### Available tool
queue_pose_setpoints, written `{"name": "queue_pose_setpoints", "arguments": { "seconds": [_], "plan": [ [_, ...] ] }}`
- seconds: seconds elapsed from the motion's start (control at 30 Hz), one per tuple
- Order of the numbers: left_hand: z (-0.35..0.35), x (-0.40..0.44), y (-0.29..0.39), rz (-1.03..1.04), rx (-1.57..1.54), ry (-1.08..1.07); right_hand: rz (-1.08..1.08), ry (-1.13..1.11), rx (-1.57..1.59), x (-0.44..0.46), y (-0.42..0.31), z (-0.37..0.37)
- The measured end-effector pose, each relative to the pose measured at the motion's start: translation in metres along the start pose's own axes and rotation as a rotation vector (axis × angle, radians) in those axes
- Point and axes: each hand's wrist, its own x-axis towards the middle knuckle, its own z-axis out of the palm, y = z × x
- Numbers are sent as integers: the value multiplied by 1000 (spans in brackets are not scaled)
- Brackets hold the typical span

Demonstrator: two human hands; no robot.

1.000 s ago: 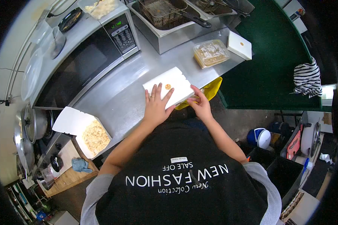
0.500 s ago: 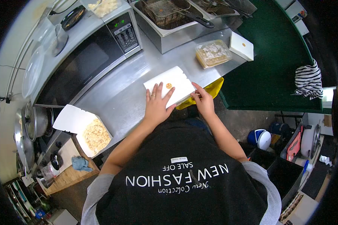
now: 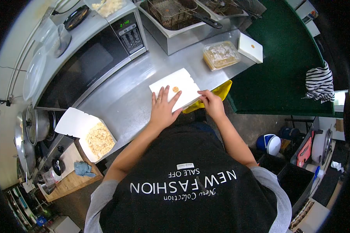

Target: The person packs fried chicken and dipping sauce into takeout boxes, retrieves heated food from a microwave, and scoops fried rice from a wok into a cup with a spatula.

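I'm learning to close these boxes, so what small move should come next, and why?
Probably press the edge of the white box inward with the right hand, keeping the left hand's light pressure. The lid is down, the left hand lies spread on it, and the right fingertips are at its edge; whether that edge is tucked can't be seen.

White box lid (image 3: 186, 83) with an orange round mark (image 3: 175, 89).

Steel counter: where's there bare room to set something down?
The widest patch is between the open box, the microwave and the closed box under your left hand. A smaller one lies between the closed box, the fryer and the plastic tub. The right end is crowded: tub and small white box side by side.
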Motion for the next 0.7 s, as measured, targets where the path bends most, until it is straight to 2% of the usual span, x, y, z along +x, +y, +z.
{"name": "queue_pose_setpoints", "arguments": {
  "seconds": [0.2,0.3,0.43,0.7],
  "plan": [
    [-1,-2,-2,-2,-15,-5,-100,-7,26,-1,3,-2],
    [0,-2,-2,-1,-23,3,-131,16,-9,-4,-18,-7],
    [4,-2,-3,6,-24,22,-39,-60,83,-13,-34,11],
    [5,-2,-3,11,7,14,-40,42,105,-14,-23,28]
  ]
}}
